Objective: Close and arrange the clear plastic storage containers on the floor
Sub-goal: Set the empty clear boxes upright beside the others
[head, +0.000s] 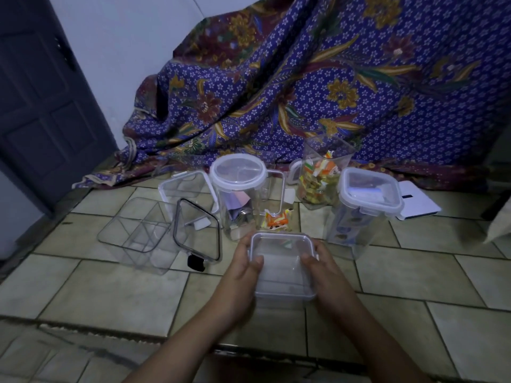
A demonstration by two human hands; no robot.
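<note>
Over the floor [110,294], left hand [240,272] and right hand [323,269] grip 1 square container [282,275] — fingers [255,260] curled round it.

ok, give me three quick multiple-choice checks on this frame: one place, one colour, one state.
1. The black-rimmed square clear lid is: A) tilted on edge beside the divided clear plastic container; B) in a drawer; C) on a shelf.
2. The draped patterned cloth is mainly: A) green; B) purple-blue; C) white.
3. The small square clear plastic box is: A) lying untouched; B) gripped by the left hand and right hand; C) crushed flat.
Key: 1A, it stands tilted there; 2B, purple ground, gold flowers; 3B, fingers curl round both sides.
</note>
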